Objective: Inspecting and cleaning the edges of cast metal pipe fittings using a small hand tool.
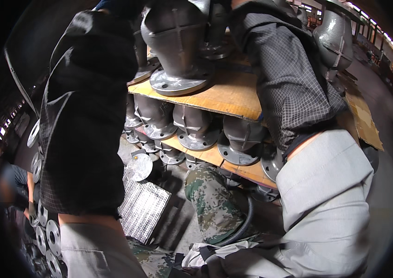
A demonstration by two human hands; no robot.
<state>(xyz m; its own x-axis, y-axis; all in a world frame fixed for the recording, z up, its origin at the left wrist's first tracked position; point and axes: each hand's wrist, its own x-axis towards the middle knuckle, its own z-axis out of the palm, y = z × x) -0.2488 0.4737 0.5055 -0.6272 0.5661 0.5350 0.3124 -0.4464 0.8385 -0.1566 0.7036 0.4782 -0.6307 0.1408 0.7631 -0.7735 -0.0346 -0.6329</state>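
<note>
Both my arms, in dark checked oversleeves over light grey sleeves, reach up past the top edge. Of my left hand (115, 5) only a dark blue piece at the wrist shows; its fingers are hidden. My right hand lies beyond the top edge, past the end of its oversleeve (282, 69). Between my forearms a grey flanged metal casting (178, 41), shaped like a valve body, stands upright on a brown board (233, 95). More such castings stand behind it. Whether either hand touches one cannot be seen.
Below the board, further layers of flanged castings (196, 127) stand on another board (205, 150). A ribbed metal plate (143, 208) and a round disc (139, 167) lie lower left. A dark corrugated hose (247, 220) passes my camouflage-clad knee (210, 199). Loose flanges (53, 236) and another person (20, 185) are far left.
</note>
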